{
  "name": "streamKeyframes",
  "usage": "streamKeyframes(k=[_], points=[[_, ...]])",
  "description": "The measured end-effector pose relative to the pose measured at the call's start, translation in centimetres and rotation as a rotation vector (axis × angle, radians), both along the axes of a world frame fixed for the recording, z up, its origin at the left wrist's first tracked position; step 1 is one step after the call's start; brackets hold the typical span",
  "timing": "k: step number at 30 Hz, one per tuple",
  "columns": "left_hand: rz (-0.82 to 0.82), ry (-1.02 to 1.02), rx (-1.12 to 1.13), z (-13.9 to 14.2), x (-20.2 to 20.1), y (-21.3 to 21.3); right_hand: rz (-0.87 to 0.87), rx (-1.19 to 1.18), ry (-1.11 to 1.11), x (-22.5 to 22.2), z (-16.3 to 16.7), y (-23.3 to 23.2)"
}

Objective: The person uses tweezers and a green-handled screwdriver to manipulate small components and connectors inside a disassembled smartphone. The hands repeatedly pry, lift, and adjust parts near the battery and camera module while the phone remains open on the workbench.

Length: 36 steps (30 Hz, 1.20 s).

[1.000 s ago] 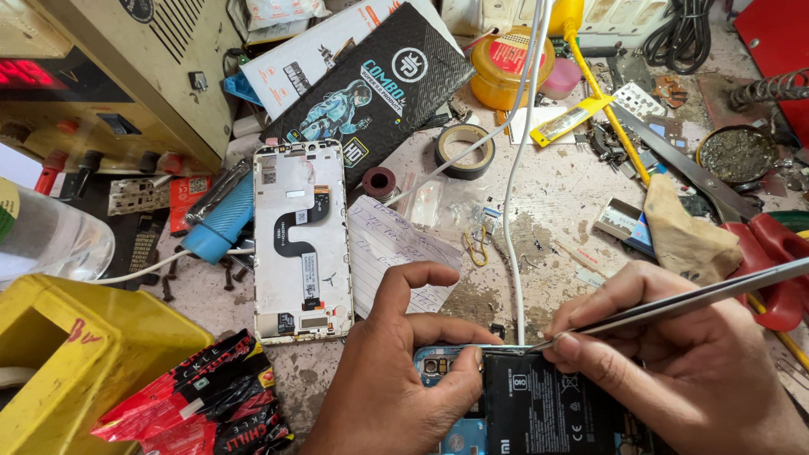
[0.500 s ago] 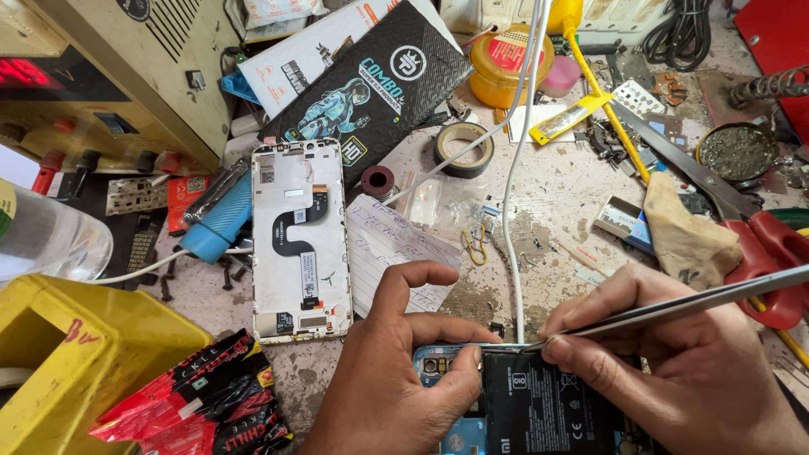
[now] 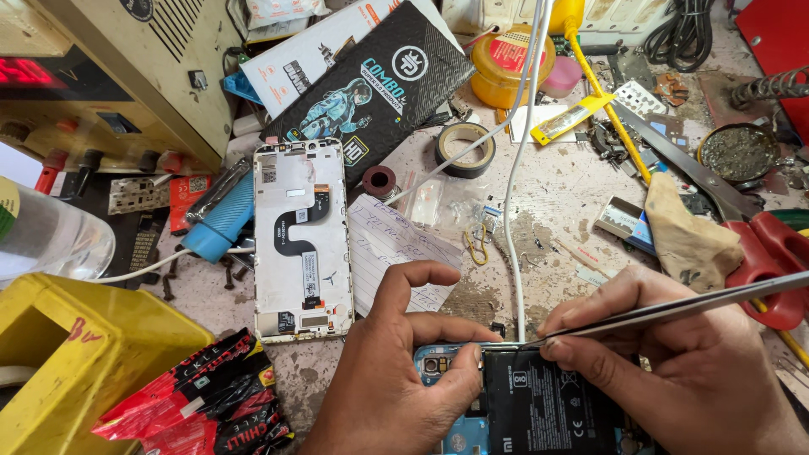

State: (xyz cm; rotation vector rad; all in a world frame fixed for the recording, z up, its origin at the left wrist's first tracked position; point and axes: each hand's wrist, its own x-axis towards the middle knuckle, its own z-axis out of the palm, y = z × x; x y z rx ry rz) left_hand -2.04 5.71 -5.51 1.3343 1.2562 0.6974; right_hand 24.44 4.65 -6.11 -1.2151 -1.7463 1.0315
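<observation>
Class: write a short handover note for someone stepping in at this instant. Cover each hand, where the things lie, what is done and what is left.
Left hand: steadies the opened blue phone at the bench's near edge.
Right hand: grips metal tweezers, tips at the phone's top edge beside the black battery.
Nearby: white screen frame lies left, tape roll behind.
Done: back cover off.
Left: work at the tweezer tips, unfinished.

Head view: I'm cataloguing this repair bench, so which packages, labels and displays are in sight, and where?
Black box: flat, top centre, with a teal figure graphic.
White box: beneath the black one, tilted.
Red and black wrapper: crumpled, bottom left.
Lit display: red glow, top left.
Round yellow tub: red label, top centre.
</observation>
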Motion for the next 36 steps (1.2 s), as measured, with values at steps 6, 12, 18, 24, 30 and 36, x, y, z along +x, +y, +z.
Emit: streamKeyframes(k=[6,12,18,24,30,36], points=[[-0.009,-0.053,0.096,0.17,0.15,0.07,-0.013,-0.027,-0.016,-0.04,0.02,-0.05],[0.01,-0.045,-0.003,0.13,0.13,0.14,-0.081,-0.173,-0.064,0.18,0.13,0.24],[0.013,0.0,-0.021,0.1,0.16,0.13,-0.044,-0.168,0.031,0.28,0.15,0.26],[0.0,-0.032,0.201,-0.42,0.02,0.04,-0.094,-0.239,0.012,0.56,0.04,0.31],[0.007,-0.051,0.094,-0.57,0.1,-0.07,-0.042,-0.19,0.051,0.46,0.02,0.35],[0.021,-0.018,-0.004,-0.01,0.2,0.04,0.02,-0.124,0.104,0.29,-0.06,0.44]])
